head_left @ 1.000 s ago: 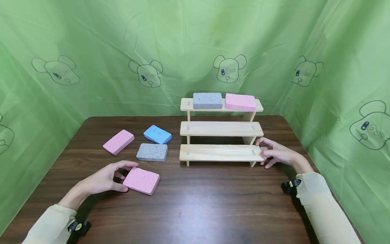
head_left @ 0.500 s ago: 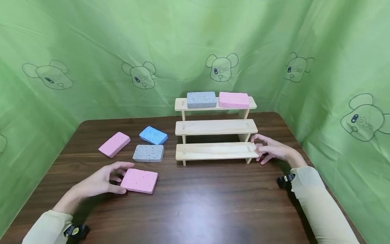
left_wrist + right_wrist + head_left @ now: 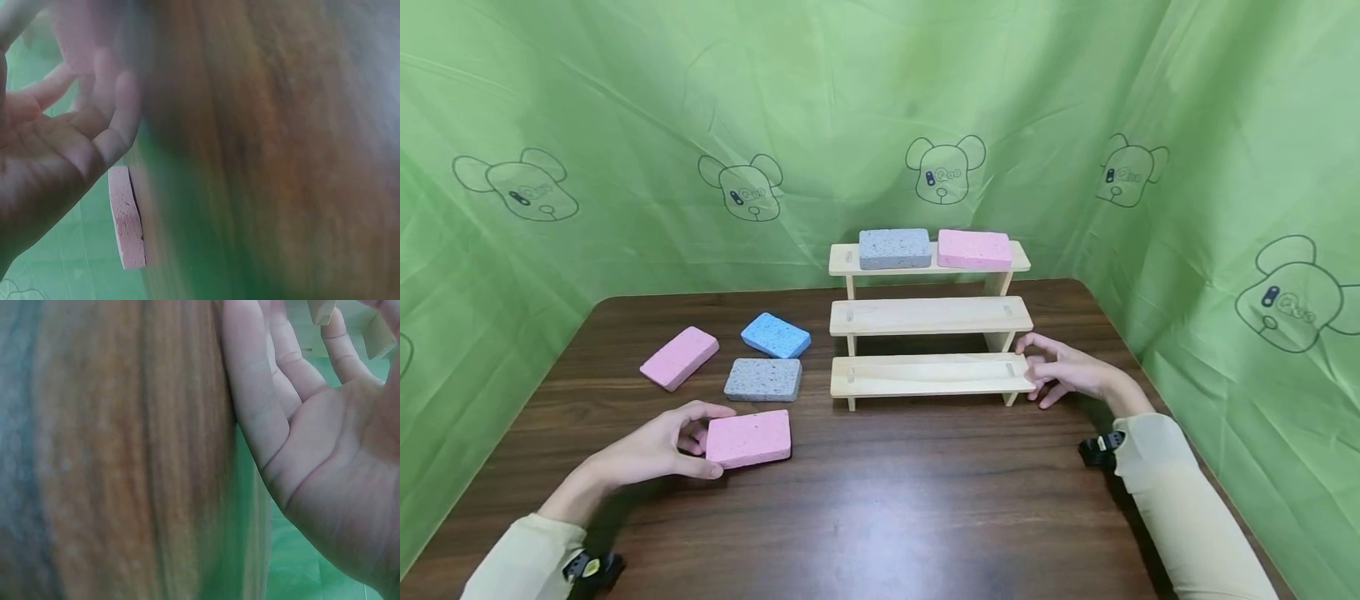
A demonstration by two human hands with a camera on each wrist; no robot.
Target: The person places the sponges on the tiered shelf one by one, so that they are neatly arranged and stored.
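"What's changed?"
"The near pink sponge (image 3: 748, 439), left of the stand (image 3: 928, 375), tilts more than half a second ago; the left hand (image 3: 655, 450) pinches its left end; pick-up seems under way."
"Right hand (image 3: 1070, 371)?"
"Half-curled at the lowest shelf; gripping, I cannot tell."

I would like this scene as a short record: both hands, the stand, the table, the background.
Left hand: pinches a pink sponge by its left end
Right hand: at the right end of the bottom tier; grip unclear
Wooden stand: three tiers; gray sponge and another pink sponge on top tier
Table: third pink sponge, blue sponge, second gray sponge
Background: green cloth with animal-head outlines
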